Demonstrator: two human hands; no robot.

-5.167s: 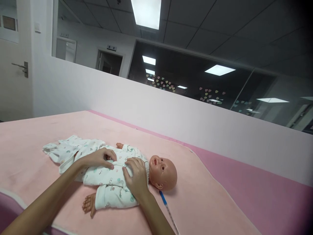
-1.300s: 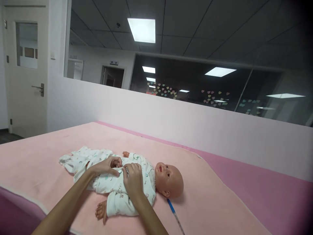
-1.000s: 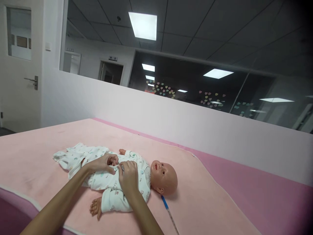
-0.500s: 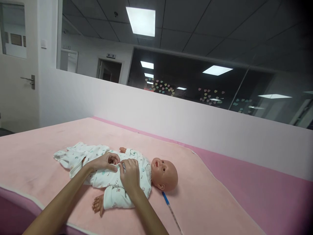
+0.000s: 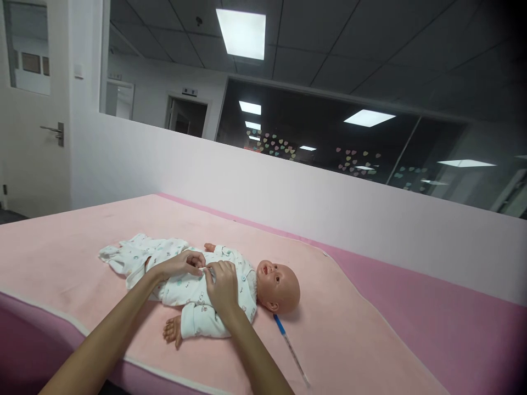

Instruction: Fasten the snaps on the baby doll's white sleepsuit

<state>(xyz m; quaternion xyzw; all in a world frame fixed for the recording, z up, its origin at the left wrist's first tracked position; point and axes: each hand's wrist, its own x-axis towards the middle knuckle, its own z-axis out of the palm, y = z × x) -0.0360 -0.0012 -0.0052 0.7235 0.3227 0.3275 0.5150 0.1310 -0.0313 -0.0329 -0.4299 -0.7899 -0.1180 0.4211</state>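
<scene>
In a dim office with ceiling light panels and heart stickers on a glass wall, a pink blanket (image 5: pixel 349 329) covers the bed where a baby doll (image 5: pixel 247 280) lies on its back, head to my right. My left hand (image 5: pixel 181 264) and right hand (image 5: pixel 222 285) meet at the chest, fingers pinched on the front placket of the printed white romper (image 5: pixel 185 285). The cloth looks soft, light and loose, best taken by its edges near the snaps; the doll's head seems hard and smooth. A blue-tipped thermometer (image 5: pixel 290 348) lies just beside the head. No writing is legible.
</scene>
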